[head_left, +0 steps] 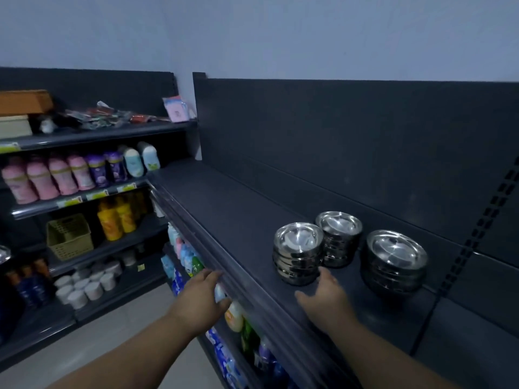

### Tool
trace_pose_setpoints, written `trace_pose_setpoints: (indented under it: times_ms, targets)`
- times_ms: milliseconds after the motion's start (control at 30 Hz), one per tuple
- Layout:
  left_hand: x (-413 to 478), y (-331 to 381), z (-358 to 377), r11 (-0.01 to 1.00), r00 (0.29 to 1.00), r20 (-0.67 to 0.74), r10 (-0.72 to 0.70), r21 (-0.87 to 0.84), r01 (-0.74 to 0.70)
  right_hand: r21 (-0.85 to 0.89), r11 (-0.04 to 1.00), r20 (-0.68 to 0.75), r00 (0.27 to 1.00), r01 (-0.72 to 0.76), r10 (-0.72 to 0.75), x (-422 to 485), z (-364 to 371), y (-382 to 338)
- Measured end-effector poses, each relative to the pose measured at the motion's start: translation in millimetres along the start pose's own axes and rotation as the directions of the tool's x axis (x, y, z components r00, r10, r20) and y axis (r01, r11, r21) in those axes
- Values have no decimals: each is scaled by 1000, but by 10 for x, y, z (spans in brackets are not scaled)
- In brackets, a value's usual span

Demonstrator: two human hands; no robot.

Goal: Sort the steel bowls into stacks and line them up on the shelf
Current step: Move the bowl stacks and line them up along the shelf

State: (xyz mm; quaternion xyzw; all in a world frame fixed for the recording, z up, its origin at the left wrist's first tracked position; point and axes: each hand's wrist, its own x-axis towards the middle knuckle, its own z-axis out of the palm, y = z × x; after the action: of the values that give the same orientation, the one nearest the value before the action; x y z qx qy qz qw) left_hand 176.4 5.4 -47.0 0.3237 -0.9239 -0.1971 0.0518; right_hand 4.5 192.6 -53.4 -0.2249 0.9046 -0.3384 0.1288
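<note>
On the dark shelf (224, 220), well to the right, three stacks of steel bowls, all upright with mouths up: a front stack (298, 252), a rear stack (338, 237) touching it or just beside it from behind, and, a little apart to the right, a wider stack (393, 262) of apparently larger bowls. Sorted by size already, by the look of it, but not in one line: two stacks one behind the other, the third alone nearer the perforated upright (474, 234). The right hand (325, 296) low on the shelf surface, palm down, thumb spread far out to the left, the other fingers (327, 275) close together and reaching to the foot of the front stack; touching the steel or just short of it, impossible to tell. Placed low like that most likely for pushing at the base and not at the rim, so as to slide the whole stack without tipping the loose bowls on top. The left hand (202, 296) at the front lip (252, 299) of the shelf, fingers fairly straight and together on the edge, holding nothing; probably there for support while leaning toward the shelf. Below the lip, coloured bottles (193, 262); on the side shelving, pink bottles (53, 178) and a woven basket (68, 237). Left to do, by judgement: bringing front and rear stacks side by side with the wider one.
</note>
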Motion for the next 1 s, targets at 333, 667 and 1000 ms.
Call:
trace_pose_setpoints:
  times_ms: [333,667,1000]
  targets:
    - [1084,320,231,959,976,107,191,-232,-163,129,991,-66,997,-29,38,446,49,52]
    - [1763,232,307,619,764,355,539,-782,-73,579,794,-65,960,-187,274,472,374,-251]
    - [1654,343,395,531,652,360,667,-844,-77,738,632,-109,883,-236,457,-85,327,-503]
